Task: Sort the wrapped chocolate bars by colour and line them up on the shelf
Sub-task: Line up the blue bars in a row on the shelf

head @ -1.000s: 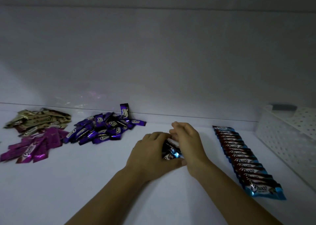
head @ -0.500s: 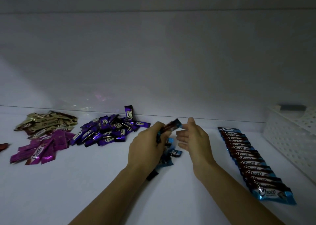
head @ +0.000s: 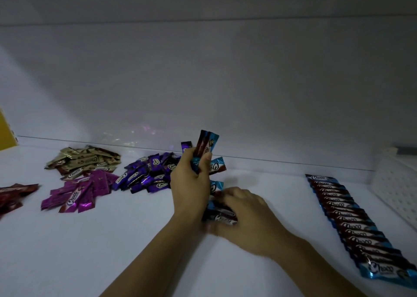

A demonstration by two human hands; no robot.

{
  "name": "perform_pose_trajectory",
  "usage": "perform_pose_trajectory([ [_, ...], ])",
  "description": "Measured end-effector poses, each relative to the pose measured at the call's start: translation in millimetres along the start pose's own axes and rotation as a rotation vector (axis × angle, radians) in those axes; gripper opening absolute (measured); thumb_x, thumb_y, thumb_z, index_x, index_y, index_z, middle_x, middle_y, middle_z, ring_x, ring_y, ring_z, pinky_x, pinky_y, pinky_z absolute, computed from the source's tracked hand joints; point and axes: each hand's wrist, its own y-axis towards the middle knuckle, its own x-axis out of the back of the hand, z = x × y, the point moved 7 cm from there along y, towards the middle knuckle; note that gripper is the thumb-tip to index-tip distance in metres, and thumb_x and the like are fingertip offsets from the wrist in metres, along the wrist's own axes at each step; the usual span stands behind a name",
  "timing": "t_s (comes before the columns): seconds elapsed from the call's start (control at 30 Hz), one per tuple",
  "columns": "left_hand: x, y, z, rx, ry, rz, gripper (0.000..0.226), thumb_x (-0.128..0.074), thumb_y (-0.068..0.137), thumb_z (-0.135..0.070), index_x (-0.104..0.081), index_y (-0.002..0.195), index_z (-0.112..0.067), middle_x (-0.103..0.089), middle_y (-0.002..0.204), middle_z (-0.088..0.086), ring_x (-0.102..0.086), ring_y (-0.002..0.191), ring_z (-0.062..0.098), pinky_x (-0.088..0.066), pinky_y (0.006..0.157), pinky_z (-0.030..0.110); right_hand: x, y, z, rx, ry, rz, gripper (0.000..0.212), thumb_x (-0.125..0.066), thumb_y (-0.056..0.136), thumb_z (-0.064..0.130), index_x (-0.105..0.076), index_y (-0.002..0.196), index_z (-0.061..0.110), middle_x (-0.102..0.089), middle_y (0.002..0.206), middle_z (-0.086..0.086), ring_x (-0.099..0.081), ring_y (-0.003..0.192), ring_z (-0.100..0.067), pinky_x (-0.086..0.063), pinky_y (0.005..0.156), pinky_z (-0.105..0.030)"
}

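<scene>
Clutching a fistful of blue bars (head: 206, 146) upright, our left hand (head: 191, 183) hovers well left of the lined-up blue row (head: 352, 220). Our right hand (head: 248, 217), blurred, curls round loose blue bars (head: 222, 216) lying on the shelf (head: 90, 251), nearer that row. Farther left of the row lie the purple pile (head: 153, 174), magenta pile (head: 83, 192), gold pile (head: 85, 161) and red pile (head: 13, 195), each a loose heap.

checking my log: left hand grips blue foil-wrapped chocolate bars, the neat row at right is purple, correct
No: in the head view the neat row at right is blue-wrapped too. The left hand does grip blue foil-wrapped chocolate bars.
</scene>
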Motion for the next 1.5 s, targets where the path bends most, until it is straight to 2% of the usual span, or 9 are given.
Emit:
perform_pose_trajectory([
  [0.2, -19, -7, 4, 0.066, -0.107, 0.191, 0.009, -0.059, 0.094, -0.023, -0.064, 0.091, -0.016, -0.066, 0.075, -0.006, -0.066, 0.069, 0.003, -0.051, 0.061, 0.020, 16, -2, -24, -0.151, -0.042, -0.190, 0.027, -0.056, 0.089, 0.036, -0.059, 0.114, 0.027, -0.061, 0.110, 0.009, -0.054, 0.102, -0.013, -0.044, 0.088, -0.029],
  [0.3, -29, -16, 3, 0.087, -0.142, 0.279, 0.008, -0.060, 0.094, -0.022, -0.065, 0.091, -0.016, -0.064, 0.067, -0.006, -0.064, 0.065, 0.007, -0.050, 0.058, 0.024, 28, -3, -37, -0.312, 0.284, -0.290, 0.019, -0.055, 0.089, 0.017, -0.064, 0.105, 0.022, -0.066, 0.101, 0.003, -0.062, 0.093, -0.016, -0.052, 0.082, -0.036],
  [0.43, -35, -20, 3, 0.153, -0.224, 0.346, 0.010, -0.061, 0.093, -0.023, -0.065, 0.095, -0.015, -0.069, 0.076, 0.006, -0.070, 0.071, 0.017, -0.057, 0.060, 0.030, 53, -7, -49, -0.427, 0.807, -0.513, 0.031, -0.043, 0.091, -0.002, -0.068, 0.084, 0.014, -0.070, 0.090, -0.001, -0.065, 0.089, -0.013, -0.052, 0.070, -0.023],
  [0.6, -43, -26, -1, 0.149, -0.291, 0.439, 0.017, -0.072, 0.081, -0.025, -0.066, 0.091, -0.014, -0.072, 0.077, 0.005, -0.071, 0.069, 0.018, -0.056, 0.057, 0.026, 48, -7, -41, -0.443, 1.018, -0.405, 0.023, -0.060, 0.089, 0.034, -0.069, 0.085, 0.013, -0.073, 0.080, -0.001, -0.070, 0.077, -0.012, -0.053, 0.058, -0.020],
  [0.77, -48, -28, 0, 0.143, -0.288, 0.447, 0.033, -0.070, 0.069, -0.037, -0.065, 0.093, -0.015, -0.073, 0.079, 0.003, -0.071, 0.069, 0.019, -0.055, 0.057, 0.024, 52, -14, -60, -0.565, 1.087, -0.525, 0.021, -0.065, 0.087, 0.032, -0.066, 0.077, 0.013, -0.065, 0.061, 0.000, -0.062, 0.055, -0.007, -0.046, 0.054, -0.021],
  [0.97, -51, -27, 0, 0.094, -0.261, 0.414, 0.008, -0.067, 0.084, -0.024, -0.065, 0.090, -0.018, -0.071, 0.075, 0.001, -0.070, 0.065, 0.016, -0.052, 0.053, 0.021, 50, -12, -65, -0.594, 1.339, -0.527, 0.021, -0.053, 0.096, 0.029, -0.057, 0.101, 0.009, -0.071, 0.066, -0.006, -0.068, 0.056, -0.017, -0.055, 0.057, -0.028],
  [1.1, -51, -26, 4, 0.248, -0.409, 0.384, 0.010, -0.064, 0.087, -0.022, -0.065, 0.094, -0.014, -0.074, 0.079, 0.006, -0.072, 0.070, 0.021, -0.054, 0.055, 0.024, 55, -8, -56, -0.549, 1.307, -0.474, 0.016, -0.058, 0.093, 0.015, -0.057, 0.105, 0.006, -0.074, 0.077, -0.006, -0.073, 0.076, -0.018, -0.057, 0.068, -0.032],
  [1.23, -54, -32, 2, 0.460, -0.507, 0.417, 0.033, -0.067, 0.075, -0.034, -0.063, 0.101, -0.014, -0.075, 0.082, 0.008, -0.073, 0.073, 0.027, -0.056, 0.053, 0.028, 88, -10, -50, -0.482, 1.115, -0.577, 0.004, -0.060, 0.091, 0.014, -0.062, 0.092, 0.011, -0.071, 0.078, -0.001, -0.070, 0.064, -0.011, -0.054, 0.054, -0.023],
  [1.5, -56, -45, -1, 0.430, -0.439, 0.503, 0.022, -0.068, 0.083, -0.027, -0.064, 0.102, -0.016, -0.075, 0.083, 0.006, -0.073, 0.071, 0.023, -0.057, 0.057, 0.032, 144, -41, -35, -0.327, 0.856, -0.452, 0.027, -0.060, 0.088, 0.002, -0.054, 0.103, 0.023, -0.071, 0.072, -0.007, -0.070, 0.059, -0.024, -0.053, 0.048, -0.026],
])
